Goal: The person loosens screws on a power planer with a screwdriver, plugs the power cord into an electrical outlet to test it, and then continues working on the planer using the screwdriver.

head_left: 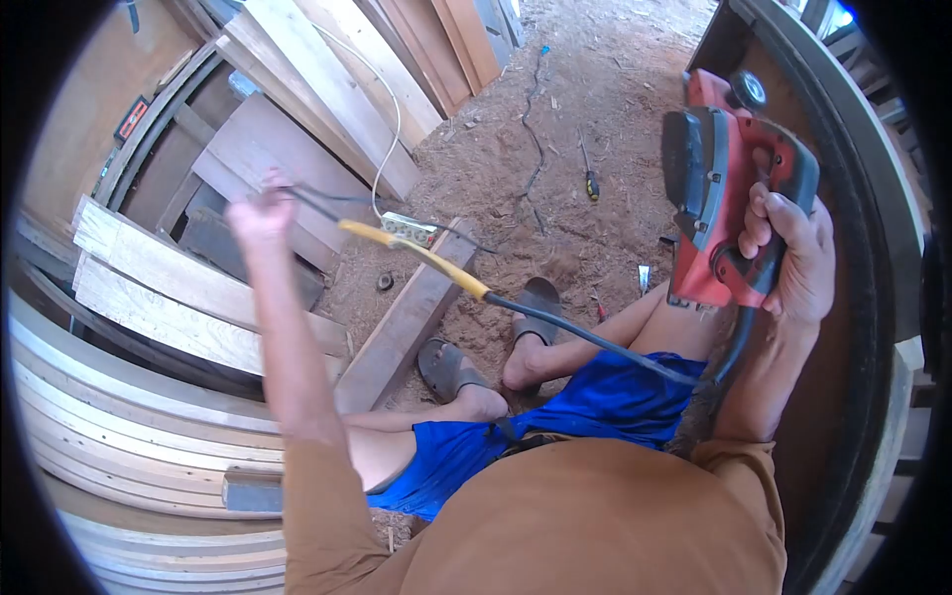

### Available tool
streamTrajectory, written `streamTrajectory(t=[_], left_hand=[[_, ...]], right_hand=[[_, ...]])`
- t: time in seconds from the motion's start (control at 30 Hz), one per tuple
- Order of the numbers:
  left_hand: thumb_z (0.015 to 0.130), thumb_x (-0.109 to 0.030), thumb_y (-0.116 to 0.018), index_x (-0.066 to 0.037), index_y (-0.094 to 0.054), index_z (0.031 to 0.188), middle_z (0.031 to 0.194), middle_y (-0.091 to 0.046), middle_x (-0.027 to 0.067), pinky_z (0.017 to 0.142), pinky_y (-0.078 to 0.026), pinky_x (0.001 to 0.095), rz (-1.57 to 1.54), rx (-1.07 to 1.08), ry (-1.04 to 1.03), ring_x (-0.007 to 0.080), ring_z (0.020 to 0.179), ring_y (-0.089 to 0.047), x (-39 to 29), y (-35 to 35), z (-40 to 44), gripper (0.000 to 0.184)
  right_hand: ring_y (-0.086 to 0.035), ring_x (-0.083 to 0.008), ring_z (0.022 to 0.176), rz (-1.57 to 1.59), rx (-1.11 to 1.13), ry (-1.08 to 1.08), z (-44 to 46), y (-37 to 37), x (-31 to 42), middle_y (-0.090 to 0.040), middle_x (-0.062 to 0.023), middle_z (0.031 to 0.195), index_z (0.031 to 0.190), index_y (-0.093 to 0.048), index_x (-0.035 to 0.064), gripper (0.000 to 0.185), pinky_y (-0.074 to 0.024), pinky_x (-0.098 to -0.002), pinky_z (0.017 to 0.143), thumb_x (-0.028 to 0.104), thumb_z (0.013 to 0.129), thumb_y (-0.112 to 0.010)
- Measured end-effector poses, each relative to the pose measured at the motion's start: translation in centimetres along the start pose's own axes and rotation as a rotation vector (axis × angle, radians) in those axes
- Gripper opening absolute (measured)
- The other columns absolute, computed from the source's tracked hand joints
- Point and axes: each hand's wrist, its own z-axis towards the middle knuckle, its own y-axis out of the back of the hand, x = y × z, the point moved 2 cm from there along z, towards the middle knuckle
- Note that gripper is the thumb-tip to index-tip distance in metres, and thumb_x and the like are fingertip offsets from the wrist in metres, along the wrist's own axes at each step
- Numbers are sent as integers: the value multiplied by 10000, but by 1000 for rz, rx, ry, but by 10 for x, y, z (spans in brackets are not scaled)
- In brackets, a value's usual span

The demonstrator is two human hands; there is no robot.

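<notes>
My right hand is wrapped round the rear handle of a red and black electric planer, which is lifted off the ground at the right. A round knob tops its front end. From the planer's back a dark power cord crosses over my lap, with a stretch wrapped in yellow. The cord runs on to my left hand, raised at the left and closed on it; that hand is slightly blurred. Below it, a power strip with a white cable lies by a wooden beam.
Planks and stacked curved wooden pieces fill the left. A screwdriver and a loose dark cable lie on the sawdust-covered ground. Close on my right stands a large dark curved wooden piece.
</notes>
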Motion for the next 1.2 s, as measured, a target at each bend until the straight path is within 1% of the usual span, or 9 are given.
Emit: streamTrajectory(t=[0.07, 0.27, 0.37, 0.5, 0.6, 0.7, 0.97, 1.1, 1.2], left_hand=[[1130, -506, -254, 154, -465, 1211, 888, -542, 135, 530, -460, 347, 97, 2, -176, 232, 680, -504, -54, -46, -29, 699], [1060, -85, -579, 224, -407, 1369, 836, -527, 69, 481, -345, 260, 363, 737, -352, 110, 581, -418, -156, -163, -129, 470], [1088, -125, -553, 231, -380, 1413, 877, -531, 77, 490, -367, 253, 398, 920, -327, 114, 608, -425, -136, -186, -164, 512], [1142, -204, -459, 186, -307, 1510, 931, -536, 93, 484, -381, 234, 456, 482, -328, 116, 619, -431, -148, -142, -132, 556], [1150, -186, -418, 144, -430, 1470, 885, -530, 68, 427, -359, 237, 434, 201, -359, 105, 603, -427, -168, -68, -98, 460], [1152, -199, -435, 105, -519, 1412, 881, -558, 42, 399, -386, 236, 473, 444, -156, 94, 561, -404, -147, -29, -87, 409], [1038, -64, -575, 27, -533, 1410, 981, -646, 69, 547, -459, 269, 770, 67, -278, 125, 634, -511, -11, -23, -68, 386], [1037, -149, -618, 18, -530, 1425, 907, -655, 51, 482, -367, 214, 962, 447, -26, 77, 575, -486, 1, -3, -48, 431], [1084, -254, -587, 11, -525, 1437, 801, -639, 34, 456, -342, 215, 1015, 369, 19, 62, 527, -447, 37, -10, -48, 446]], right_hand=[[-572, -93, 641, -63, -74, 5, 9, 6, -15, -616, -39, 826, 1334, -547, -84, 467, -490, -250, 559, 105, 933, -696], [-573, -110, 562, -200, -168, -130, 52, 31, -72, -602, -27, 749, 1127, -616, 2, 264, -486, -260, 514, 115, 905, -706], [-579, -118, 520, -152, -127, -228, 79, 29, -110, -617, -28, 694, 976, -634, 17, 143, -488, -266, 483, 107, 884, -698], [-582, -135, 477, -183, -45, -420, 113, 24, -171, -625, -36, 633, 826, -654, 25, 83, -500, -292, 457, 96, 830, -696], [-588, -160, 481, -253, -8, -475, 130, 18, -236, -626, -59, 618, 783, -659, 19, 93, -491, -323, 460, 107, 808, -680], [-594, -156, 499, -281, -34, -536, 130, 16, -292, -631, -58, 634, 790, -649, 21, 93, -491, -320, 471, 108, 813, -672], [-590, -148, 540, -494, -96, -549, 128, 34, -402, -637, -49, 683, 842, -652, 26, 77, -477, -329, 488, 95, 809, -663], [-595, -153, 568, -675, -109, -639, 132, 56, -434, -643, -48, 709, 870, -667, 26, 100, -473, -341, 500, 92, 796, -672], [-602, -166, 583, -663, -109, -640, 122, 74, -462, -648, -56, 716, 898, -685, 23, 130, -493, -356, 536, 80, 783, -665]])
